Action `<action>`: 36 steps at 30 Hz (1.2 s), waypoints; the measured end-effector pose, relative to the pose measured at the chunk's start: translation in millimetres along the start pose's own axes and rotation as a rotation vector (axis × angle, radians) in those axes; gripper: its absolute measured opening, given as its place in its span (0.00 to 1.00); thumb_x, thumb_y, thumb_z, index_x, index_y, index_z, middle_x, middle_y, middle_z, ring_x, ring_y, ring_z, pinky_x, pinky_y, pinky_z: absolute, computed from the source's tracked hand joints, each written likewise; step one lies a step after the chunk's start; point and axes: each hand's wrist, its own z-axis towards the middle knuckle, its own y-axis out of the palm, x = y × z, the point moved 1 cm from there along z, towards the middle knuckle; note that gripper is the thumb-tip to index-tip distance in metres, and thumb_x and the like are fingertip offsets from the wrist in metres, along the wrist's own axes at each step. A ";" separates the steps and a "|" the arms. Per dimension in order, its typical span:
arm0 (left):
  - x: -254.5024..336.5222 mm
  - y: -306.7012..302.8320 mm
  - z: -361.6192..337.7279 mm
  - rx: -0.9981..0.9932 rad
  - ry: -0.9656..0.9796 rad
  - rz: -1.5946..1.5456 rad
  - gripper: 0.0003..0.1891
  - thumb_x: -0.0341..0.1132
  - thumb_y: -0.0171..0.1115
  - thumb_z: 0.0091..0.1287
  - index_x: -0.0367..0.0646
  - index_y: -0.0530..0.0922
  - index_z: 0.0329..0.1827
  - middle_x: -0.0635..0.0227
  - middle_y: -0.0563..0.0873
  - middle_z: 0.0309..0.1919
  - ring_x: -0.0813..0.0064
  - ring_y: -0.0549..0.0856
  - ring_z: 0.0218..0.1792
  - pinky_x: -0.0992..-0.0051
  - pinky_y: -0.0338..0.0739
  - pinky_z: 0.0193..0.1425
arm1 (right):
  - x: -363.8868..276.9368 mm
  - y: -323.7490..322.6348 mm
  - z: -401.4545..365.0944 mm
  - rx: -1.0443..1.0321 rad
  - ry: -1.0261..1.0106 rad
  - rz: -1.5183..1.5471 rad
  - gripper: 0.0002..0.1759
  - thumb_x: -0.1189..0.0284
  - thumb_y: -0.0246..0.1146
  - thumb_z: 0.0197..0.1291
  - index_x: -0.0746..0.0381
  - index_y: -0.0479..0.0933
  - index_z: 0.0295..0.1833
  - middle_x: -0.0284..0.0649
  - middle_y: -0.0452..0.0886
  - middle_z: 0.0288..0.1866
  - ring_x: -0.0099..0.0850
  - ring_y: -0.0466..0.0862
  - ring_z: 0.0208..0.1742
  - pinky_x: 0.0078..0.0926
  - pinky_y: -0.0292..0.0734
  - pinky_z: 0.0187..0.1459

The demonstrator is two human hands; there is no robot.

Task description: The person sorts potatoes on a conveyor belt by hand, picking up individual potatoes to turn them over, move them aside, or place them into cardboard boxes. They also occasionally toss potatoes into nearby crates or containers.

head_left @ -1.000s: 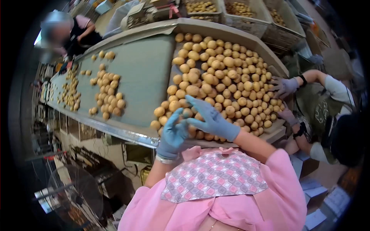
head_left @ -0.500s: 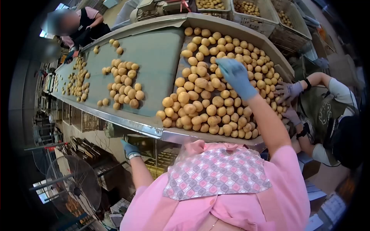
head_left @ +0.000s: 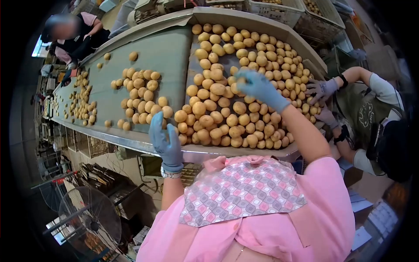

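Note:
My left hand (head_left: 166,146), in a blue glove, is raised at the near edge of the sorting table. Its fingers are apart and upright, beside a few potatoes (head_left: 180,116); it holds nothing that I can see. My right hand (head_left: 262,90), also gloved in blue, reaches over the middle of the potato pile (head_left: 239,107). Its fingers are curved and apart, slightly blurred, close to potatoes; anything under the palm is hidden. Round yellow-brown potatoes cover the tray at the belt's end, and a looser cluster (head_left: 139,83) lies on the green belt (head_left: 168,56).
A co-worker's two gloved hands (head_left: 322,89) touch the pile's right end. Another person (head_left: 83,35) stands at the far left of the belt. Crates (head_left: 279,15) with potatoes line the back. A large fan (head_left: 91,225) stands at lower left. A metal rim (head_left: 131,142) edges the table.
My left hand has risen from below the table's edge to beside the potatoes. My right hand has shifted slightly left and down, its fingers more spread. The view has shifted slightly.

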 end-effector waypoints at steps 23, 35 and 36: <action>-78.3 -20.8 113.0 -0.498 0.251 0.357 0.36 0.54 0.65 0.74 0.48 0.74 0.81 0.50 0.72 0.81 0.41 0.66 0.83 0.41 0.61 0.85 | 15.8 22.5 47.2 0.168 -0.150 -0.722 0.20 0.65 0.67 0.73 0.58 0.83 0.67 0.49 0.88 0.58 0.47 0.88 0.57 0.46 0.85 0.59; 26.2 4.8 62.5 -0.204 0.294 0.227 0.24 0.39 0.69 0.72 0.47 0.83 0.71 0.51 0.79 0.74 0.43 0.74 0.78 0.45 0.65 0.84 | 58.3 6.6 51.0 0.270 0.008 0.423 0.17 0.65 0.64 0.80 0.61 0.81 0.67 0.34 0.84 0.54 0.24 0.82 0.48 0.26 0.81 0.52; 24.9 2.8 60.9 -0.173 0.239 0.201 0.24 0.38 0.69 0.72 0.46 0.83 0.71 0.51 0.80 0.74 0.42 0.75 0.77 0.45 0.66 0.84 | 60.5 6.3 41.7 0.291 0.018 0.686 0.17 0.66 0.63 0.82 0.61 0.80 0.67 0.31 0.83 0.53 0.19 0.80 0.47 0.21 0.80 0.50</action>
